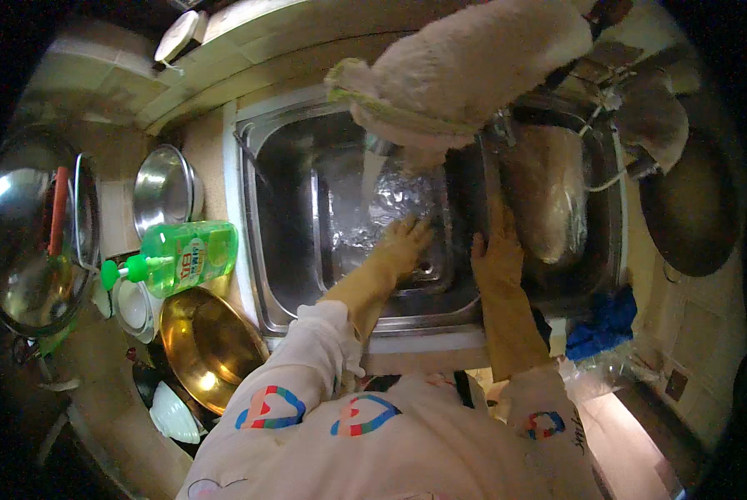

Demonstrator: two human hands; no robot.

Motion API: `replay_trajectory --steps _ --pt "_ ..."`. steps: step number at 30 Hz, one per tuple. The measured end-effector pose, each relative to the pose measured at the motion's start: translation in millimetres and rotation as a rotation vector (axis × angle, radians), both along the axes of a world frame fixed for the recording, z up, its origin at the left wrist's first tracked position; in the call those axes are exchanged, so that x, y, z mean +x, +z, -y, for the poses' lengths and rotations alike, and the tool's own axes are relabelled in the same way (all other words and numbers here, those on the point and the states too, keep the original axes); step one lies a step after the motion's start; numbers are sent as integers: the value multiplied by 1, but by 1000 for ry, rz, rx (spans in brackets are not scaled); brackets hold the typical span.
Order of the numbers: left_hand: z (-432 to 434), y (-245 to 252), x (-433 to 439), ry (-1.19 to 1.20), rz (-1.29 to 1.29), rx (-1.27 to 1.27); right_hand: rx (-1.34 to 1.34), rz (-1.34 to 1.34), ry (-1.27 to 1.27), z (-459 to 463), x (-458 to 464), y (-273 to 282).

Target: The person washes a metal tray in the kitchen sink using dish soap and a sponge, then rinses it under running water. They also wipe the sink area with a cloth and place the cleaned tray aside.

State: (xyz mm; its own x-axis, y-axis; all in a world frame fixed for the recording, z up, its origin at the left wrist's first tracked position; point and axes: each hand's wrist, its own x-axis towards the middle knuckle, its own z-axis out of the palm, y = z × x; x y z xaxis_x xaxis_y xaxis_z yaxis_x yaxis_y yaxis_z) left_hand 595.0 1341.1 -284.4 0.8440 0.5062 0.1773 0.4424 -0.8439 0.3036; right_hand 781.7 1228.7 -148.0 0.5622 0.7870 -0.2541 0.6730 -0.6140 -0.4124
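Note:
A double stainless steel sink (pixel 286 250) lies before me. In its left basin is a rectangular clear or metal container (pixel 342 250) with rippling water. My left hand (pixel 406 244), in a yellow rubber glove, reaches into that container with the fingers apart, near its right part. My right hand (pixel 497 250), gloved alike, rests about the divider between the basins; whether it holds anything is unclear. A pale fluffy cloth (pixel 467 69) hangs over the back of the sink and hides the tap. A long object in clear plastic (pixel 551 194) lies in the right basin.
Left of the sink are a green pump bottle of dish soap (pixel 192 256), a steel bowl (pixel 164 187), a gold-coloured basin (pixel 211 344), a pale bowl (pixel 173 415) and a large round pan or lid (pixel 29 275). At right are a dark oval pan (pixel 689 206) and a blue cloth (pixel 603 322).

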Motion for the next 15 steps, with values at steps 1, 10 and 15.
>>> replay_trajectory --steps 1,10,15 --pt "-12 -3 -7 185 79 -246 -42 -27 -25 0 0 0" --pt "-10 6 -32 -27 -413 274 106 73 6 7 3 -17" --pt "-66 50 -45 305 -711 -265 70 96 7 7 4 -16"
